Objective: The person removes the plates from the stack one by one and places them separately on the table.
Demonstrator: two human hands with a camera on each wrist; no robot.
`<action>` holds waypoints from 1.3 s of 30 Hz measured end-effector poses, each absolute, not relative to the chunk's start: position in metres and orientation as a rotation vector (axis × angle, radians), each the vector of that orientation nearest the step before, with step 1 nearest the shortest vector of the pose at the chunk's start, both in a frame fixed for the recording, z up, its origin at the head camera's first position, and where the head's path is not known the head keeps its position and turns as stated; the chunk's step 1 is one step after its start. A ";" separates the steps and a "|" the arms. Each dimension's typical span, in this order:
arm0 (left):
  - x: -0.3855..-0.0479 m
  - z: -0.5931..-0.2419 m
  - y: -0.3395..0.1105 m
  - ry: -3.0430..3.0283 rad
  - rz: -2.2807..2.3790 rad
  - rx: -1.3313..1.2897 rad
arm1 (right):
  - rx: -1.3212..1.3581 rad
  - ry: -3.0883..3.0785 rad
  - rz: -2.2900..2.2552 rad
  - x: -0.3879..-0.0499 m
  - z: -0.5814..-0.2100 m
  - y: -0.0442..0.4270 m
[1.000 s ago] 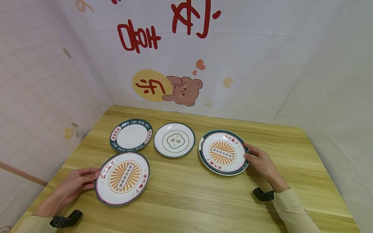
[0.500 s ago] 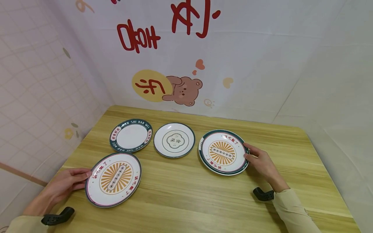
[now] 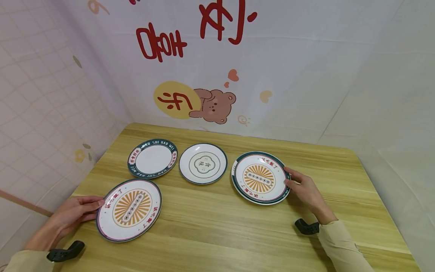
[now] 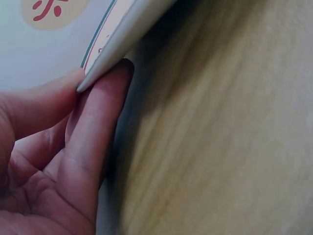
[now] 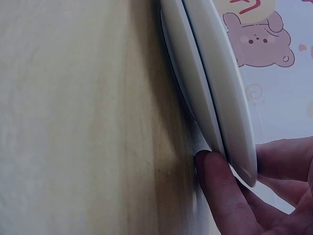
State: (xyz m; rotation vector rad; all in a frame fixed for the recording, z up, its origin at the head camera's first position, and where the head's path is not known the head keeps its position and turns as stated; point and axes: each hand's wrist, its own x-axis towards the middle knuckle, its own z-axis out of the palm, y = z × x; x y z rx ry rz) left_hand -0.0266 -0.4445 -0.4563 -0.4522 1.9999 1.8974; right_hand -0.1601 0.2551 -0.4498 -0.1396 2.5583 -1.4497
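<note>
My left hand (image 3: pixel 74 211) pinches the left edge of a white plate (image 3: pixel 149 211) with an orange sunburst print. Its thumb (image 4: pixel 49 100) lies on the upper side of the rim, with a finger (image 4: pixel 93 127) underneath. At the right, two stacked plates have their right rim gripped by my right hand (image 3: pixel 304 189). The upper plate (image 3: pixel 259 179) bears the same sunburst; the lower plate (image 5: pixel 188 63) shows a dark green rim from above. In the right wrist view, one fingertip (image 5: pixel 210 161) touches the lower plate's rim, and other fingers are partly hidden behind the upper plate.
Behind the left sunburst plate lies a green-rimmed plate (image 3: pixel 153 159). A smaller white plate (image 3: pixel 203 170) with a flower-shaped emblem sits between it and the stack. The wooden table (image 3: pixel 231 234) meets a printed wall cloth (image 3: pixel 289 75) at the back.
My left hand has moved left with the sunburst plate, away from the middle of the table. My right hand and the stacked plates have stayed in place.
</note>
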 end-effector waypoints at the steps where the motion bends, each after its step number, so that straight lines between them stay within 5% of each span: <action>1: -0.027 -0.456 -0.444 2.005 1.894 -0.467 | -0.141 2.561 -1.447 -0.160 -0.450 0.255; 20: -0.029 -0.434 -0.413 2.896 1.048 -0.456 | -0.140 2.557 -1.449 -0.159 -0.449 0.257; 39: -0.045 -0.398 -0.295 2.910 1.690 -0.103 | -0.140 2.522 -1.504 -0.159 -0.449 0.259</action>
